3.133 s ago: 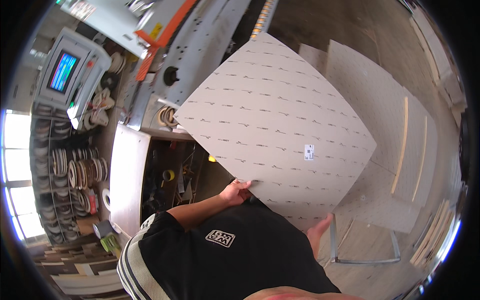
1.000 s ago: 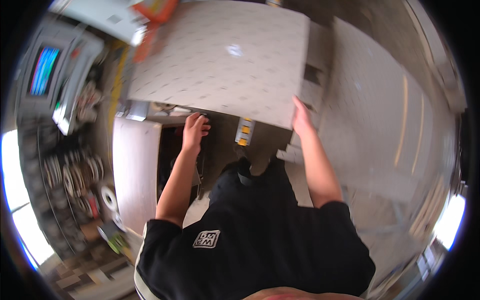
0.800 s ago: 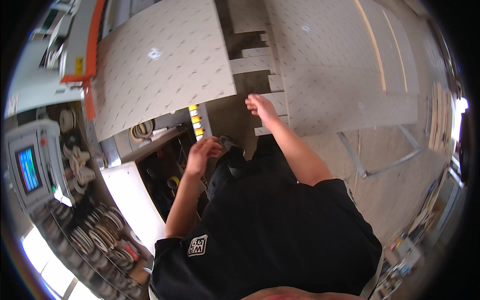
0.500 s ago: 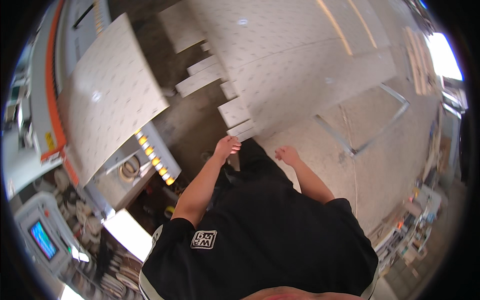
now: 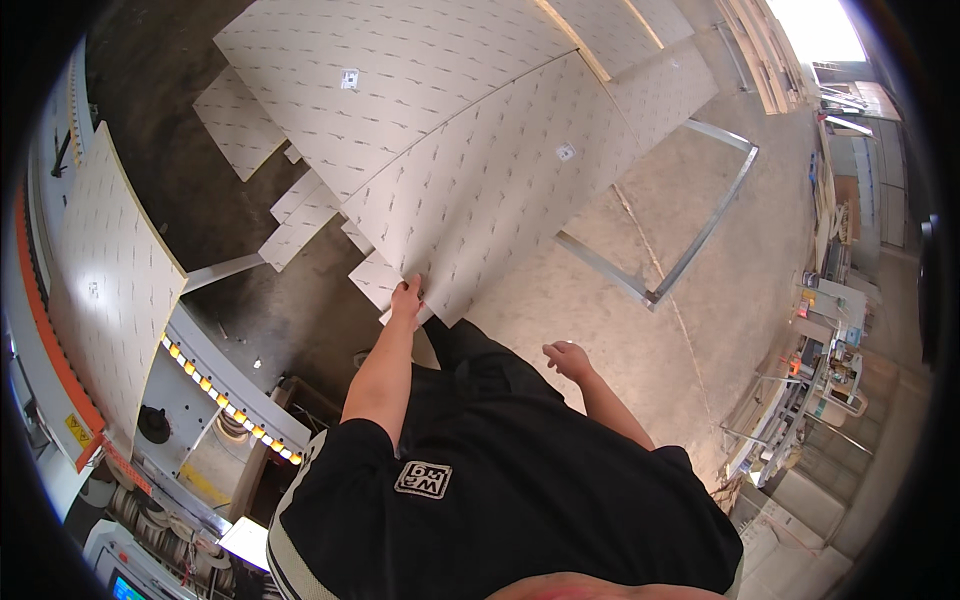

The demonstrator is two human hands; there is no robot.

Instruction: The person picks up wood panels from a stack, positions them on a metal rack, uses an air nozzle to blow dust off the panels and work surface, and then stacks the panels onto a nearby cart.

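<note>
Panel (image 5: 500,180) lies ahead of left hand (image 5: 407,293), long axis running away to the right. Left hand nearer, at panel's near edge; grip can't be told. Right hand (image 5: 568,360) loosely curled, empty, over floor (image 5: 650,350), apart from panel.

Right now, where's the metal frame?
Head view, right of centre: the metal frame lies on the floor, just right of the panels and above the right hand in the picture.

Panel (image 5: 500,190) — pale, white-labelled, rows of dark print | broad face up | just beside similar sheet (image 5: 400,100)
</note>
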